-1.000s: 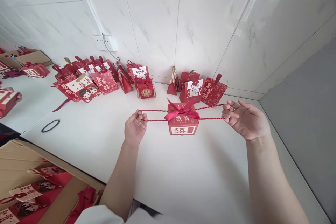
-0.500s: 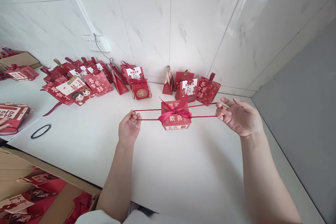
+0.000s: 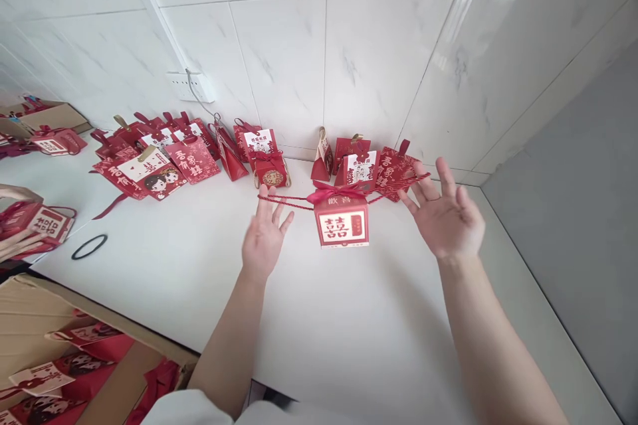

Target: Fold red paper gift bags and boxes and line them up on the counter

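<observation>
A small red paper gift box point(image 3: 343, 222) is in front of me, its white label facing me and a red ribbon bow point(image 3: 339, 192) on top. Twisted red cord handles stretch out to both sides of it. My left hand point(image 3: 262, 244) is open with fingers apart; the left cord point(image 3: 292, 200) ends at its fingertips. On the other side my right hand point(image 3: 448, 222), palm up, also has its fingers spread, and the right cord point(image 3: 399, 187) reaches its fingertips. Neither hand grips the cords. Whether the box touches the table cannot be made out.
Several red gift boxes point(image 3: 193, 161) stand along the tiled wall on the white table point(image 3: 329, 325). A black ring point(image 3: 90, 247) lies at left. Another person's hand point(image 3: 22, 244) holds a red box point(image 3: 42, 224). A carton point(image 3: 124, 329) of red packages sits lower left.
Both hands have opened from pinching the cords. The box has turned from showing its top to showing its front label, and the cords have slackened. My left hand has moved slightly right.
</observation>
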A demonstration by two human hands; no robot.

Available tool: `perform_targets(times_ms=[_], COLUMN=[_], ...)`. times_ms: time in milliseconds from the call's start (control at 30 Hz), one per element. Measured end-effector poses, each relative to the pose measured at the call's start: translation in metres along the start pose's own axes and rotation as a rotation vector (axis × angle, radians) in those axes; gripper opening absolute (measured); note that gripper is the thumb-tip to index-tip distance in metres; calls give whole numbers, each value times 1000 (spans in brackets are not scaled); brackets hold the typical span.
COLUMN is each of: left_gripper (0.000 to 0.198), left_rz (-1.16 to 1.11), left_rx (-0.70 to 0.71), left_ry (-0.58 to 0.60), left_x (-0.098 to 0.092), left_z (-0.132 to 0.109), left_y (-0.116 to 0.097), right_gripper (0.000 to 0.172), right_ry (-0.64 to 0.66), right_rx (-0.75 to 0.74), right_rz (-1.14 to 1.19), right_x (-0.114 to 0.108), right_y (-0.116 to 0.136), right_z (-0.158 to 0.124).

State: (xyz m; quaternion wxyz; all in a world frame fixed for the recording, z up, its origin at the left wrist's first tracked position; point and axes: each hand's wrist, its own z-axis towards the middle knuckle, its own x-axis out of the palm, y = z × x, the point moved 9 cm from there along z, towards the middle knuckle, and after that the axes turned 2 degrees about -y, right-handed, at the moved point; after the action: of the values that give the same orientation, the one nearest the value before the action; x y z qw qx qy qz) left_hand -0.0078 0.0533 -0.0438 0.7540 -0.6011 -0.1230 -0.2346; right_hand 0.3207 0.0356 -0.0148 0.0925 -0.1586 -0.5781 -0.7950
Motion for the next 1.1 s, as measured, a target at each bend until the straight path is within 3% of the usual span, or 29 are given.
perform_targets(times_ms=[67,167,400,533,767,900,1000,1100], left_gripper=[53,66,70,71,67,76,51,27], left_rz=[314,736,1085,1071,816,746,670,588], left_rx=[120,237,338,325,250,221,205,120], left_ry=[29,15,-54,-68,-4,-78,-189,-275], left_x=[8,2,-17,-20,-34,-48,-68,-90], left_z=[-2,-2,2,4,10,11,12,16], left_y=[-6,-10,-19,-16,18,19,16,27], right_gripper=[51,60,59,59,61,55,47,31], right_ry=[-25,-42,-81,-71,8,31,22,-147], right_rx=[-87,-144,-156,-107,54,87,107,157], right_rz=[-87,-162,-145,-113,-73,-46,-70,-139], right_x=[9,10,-16,-16,7,16,12,-15], right_y=[2,-2,-2,-9,-55,-60,-61,-80], right_z=[0,1,5,6,6,1,0,4])
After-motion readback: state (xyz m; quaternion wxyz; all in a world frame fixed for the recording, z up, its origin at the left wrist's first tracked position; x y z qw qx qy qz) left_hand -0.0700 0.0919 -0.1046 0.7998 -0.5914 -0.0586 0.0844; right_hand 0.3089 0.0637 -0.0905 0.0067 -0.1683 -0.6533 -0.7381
